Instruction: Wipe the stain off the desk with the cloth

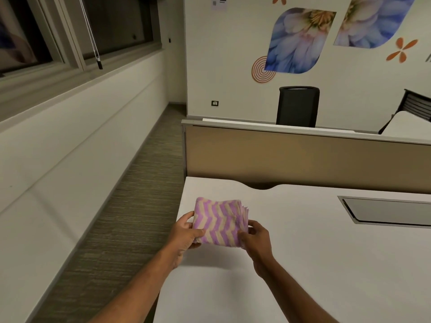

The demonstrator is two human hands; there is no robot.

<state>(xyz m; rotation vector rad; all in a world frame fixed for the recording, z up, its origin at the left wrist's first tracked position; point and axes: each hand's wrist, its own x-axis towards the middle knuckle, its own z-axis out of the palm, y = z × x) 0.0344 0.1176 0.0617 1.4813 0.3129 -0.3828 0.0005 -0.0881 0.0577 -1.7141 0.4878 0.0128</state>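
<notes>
My left grip (pixel 186 236) and right grip (pixel 256 238) each pinch one side of the folded cloth (pixel 219 221), over the left of the table (pixel 326 252). Soft, light, floppy, I judge (layers could fan apart); hold the folded edges.

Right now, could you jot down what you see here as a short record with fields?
desk: white, no stain visible
cloth: folded, purple-and-beige zigzag, held over the desk's left side
left hand: grips the cloth's left edge
right hand: pinches its right edge
behind: tan partition, black chair
</notes>
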